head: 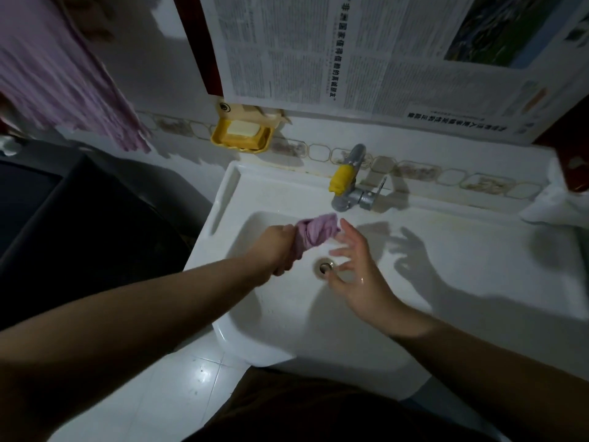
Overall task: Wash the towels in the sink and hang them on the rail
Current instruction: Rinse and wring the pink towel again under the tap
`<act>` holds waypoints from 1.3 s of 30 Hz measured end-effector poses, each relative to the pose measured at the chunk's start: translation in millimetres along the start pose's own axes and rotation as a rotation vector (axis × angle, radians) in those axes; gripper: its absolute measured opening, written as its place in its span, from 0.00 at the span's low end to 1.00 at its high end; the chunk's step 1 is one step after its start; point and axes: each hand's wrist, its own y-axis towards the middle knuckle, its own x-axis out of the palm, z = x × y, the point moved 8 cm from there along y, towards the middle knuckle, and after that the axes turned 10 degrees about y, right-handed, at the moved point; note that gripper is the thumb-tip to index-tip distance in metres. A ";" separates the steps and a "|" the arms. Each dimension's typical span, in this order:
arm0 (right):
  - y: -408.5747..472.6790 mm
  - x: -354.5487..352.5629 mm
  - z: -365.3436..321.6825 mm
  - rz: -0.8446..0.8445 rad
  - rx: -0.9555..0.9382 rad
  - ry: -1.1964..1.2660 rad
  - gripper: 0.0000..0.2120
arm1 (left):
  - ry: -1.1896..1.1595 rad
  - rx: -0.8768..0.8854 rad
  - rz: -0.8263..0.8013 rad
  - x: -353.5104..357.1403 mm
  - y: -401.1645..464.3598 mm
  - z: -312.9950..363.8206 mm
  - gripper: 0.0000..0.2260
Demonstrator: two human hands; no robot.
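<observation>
Over the sink (446, 250), a bunched pink towel (314, 231) is being gripped by the left hand (277, 247); the right hand (353, 266) is being held spread. Water is likely being left in it, risking drips when hung.

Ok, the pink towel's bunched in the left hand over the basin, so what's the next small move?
Probably bring the right hand onto the free end of the pink towel and wring it. The left hand grips one end above the sink, the right is open beside it.
</observation>
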 end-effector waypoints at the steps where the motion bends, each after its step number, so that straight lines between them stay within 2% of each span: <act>1: -3.5 -0.2 -8.8 0.021 -0.185 -0.265 0.37 | -0.226 -0.125 -0.078 9.2 -2.8 -6.7 0.16; 3: -4.4 8.4 -16.3 -0.021 -0.480 -0.777 0.38 | -0.463 -0.254 -0.330 30.8 -13.5 -9.6 0.16; 4: -2.2 11.8 -19.3 -0.033 -0.583 -0.897 0.39 | -0.514 -0.279 -0.502 43.3 -22.8 -6.7 0.17; 5: 1.3 12.7 -25.0 -0.028 -0.671 -0.912 0.38 | -0.540 -0.290 -0.672 55.3 -33.6 -4.7 0.18; 7: 5.9 8.0 -44.2 0.023 -0.862 -0.787 0.28 | -0.556 -0.277 -0.961 72.7 -57.8 0.0 0.19; 9: 6.9 3.1 -63.0 0.023 -1.001 -0.724 0.21 | -0.573 -0.250 -1.133 80.0 -75.4 3.4 0.20; 10: 8.6 2.7 -69.4 -0.012 -1.036 -0.731 0.19 | -0.587 -0.251 -1.164 80.3 -80.2 4.3 0.20; 12: 12.1 5.7 -77.9 -0.099 -1.080 -0.795 0.16 | -0.583 -0.264 -1.117 76.3 -81.8 4.1 0.19; 16: 12.9 14.7 -84.0 -0.209 -1.147 -1.050 0.07 | -0.406 -0.211 -0.762 64.4 -62.0 -3.5 0.22; 20: 13.3 13.3 -82.0 -0.306 -1.204 -1.219 0.07 | -0.279 -0.201 -0.534 62.3 -56.9 -0.4 0.24; 22: 22.7 11.3 -75.4 -0.309 -1.089 -1.313 0.09 | -0.221 -0.180 -0.412 57.4 -52.2 4.5 0.24; 24: 34.7 13.8 -73.1 -0.350 -0.852 -1.370 0.17 | -0.076 -0.099 -0.180 42.9 -38.5 9.3 0.27; 25: 38.4 16.6 -71.7 -0.384 -0.728 -1.369 0.19 | 0.017 -0.022 -0.052 33.8 -32.4 14.6 0.30; 27: 45.5 16.9 -65.8 -0.432 -0.433 -1.315 0.15 | 0.203 0.201 0.131 18.5 -30.8 32.0 0.33; 29: 49.2 12.7 -49.9 -0.462 -0.084 -1.139 0.11 | 0.455 0.410 0.180 11.8 -35.8 49.1 0.32; 32: 40.6 11.9 -27.8 -0.414 0.188 -0.713 0.07 | 0.955 0.671 0.263 9.3 -37.7 69.9 0.33; 34: 32.4 12.7 -20.7 -0.329 0.310 -0.330 0.06 | 1.033 0.927 0.275 10.9 -45.4 86.8 0.30; 36: 19.1 13.5 -20.8 -0.252 0.444 -0.051 0.06 | 1.026 1.199 0.292 12.2 -62.1 100.2 0.29; 39: 2.8 20.3 -21.3 -0.225 0.597 0.245 0.14 | 0.995 1.406 0.329 7.2 -79.9 118.7 0.29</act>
